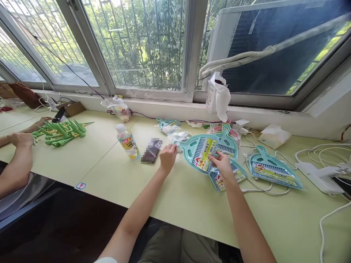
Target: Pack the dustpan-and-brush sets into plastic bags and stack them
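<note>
A teal mini dustpan (191, 147) with a small brush and a printed label card (206, 153) is held above the table, its handle pointing left. My right hand (223, 166) grips its wide end, with the thumb and fingers at the card. At the handle end, my left hand (168, 157) is closed in a pinch; whether it also holds clear plastic there cannot be made out. Crumpled clear plastic (179, 136) lies just behind that hand. More teal dustpan sets lie behind and under the held one, including a packaged dustpan (274, 170) at the right.
A drink bottle (128, 142) and a phone (151, 151) stand left of my hands. Another person's hand (20, 139) rests by green pieces (61, 133) at far left. White cables and a power strip (318, 177) lie right. A white paper bag (218, 96) stands by the window.
</note>
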